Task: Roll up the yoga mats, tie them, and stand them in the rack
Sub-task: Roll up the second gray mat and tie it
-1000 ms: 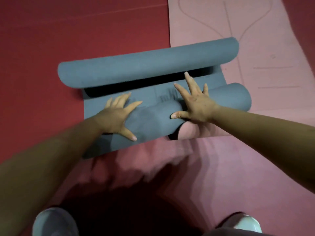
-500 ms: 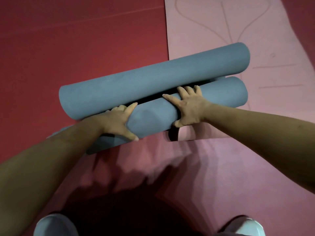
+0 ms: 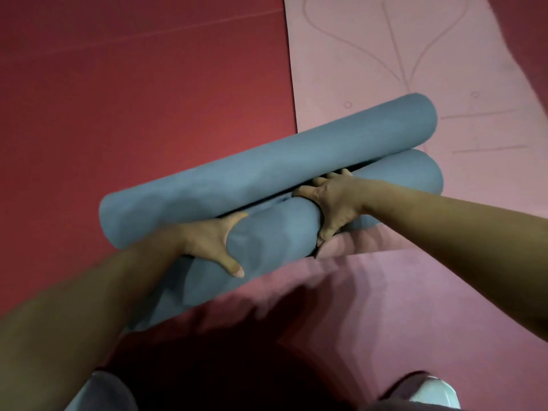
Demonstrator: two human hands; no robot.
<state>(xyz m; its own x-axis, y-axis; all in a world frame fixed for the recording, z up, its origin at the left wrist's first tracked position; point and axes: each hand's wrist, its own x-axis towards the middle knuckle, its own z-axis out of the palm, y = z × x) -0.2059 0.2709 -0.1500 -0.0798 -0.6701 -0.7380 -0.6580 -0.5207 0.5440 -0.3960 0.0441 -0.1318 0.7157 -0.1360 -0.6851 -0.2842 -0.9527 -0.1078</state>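
Rolled further than a second ago, near roll (image 3: 272,232) of blue yoga mat (image 3: 400,176) now touching far roll (image 3: 267,170), left hand (image 3: 212,241) and right hand (image 3: 335,203) each with grip curled round near roll, fingers tucked in gap, mat lying across pink mat (image 3: 385,69) and red floor (image 3: 148,84).

Arms stretched forward, left hand (image 3: 212,241) and right hand (image 3: 333,203) side by side, each clamped over the blue roll (image 3: 275,232).
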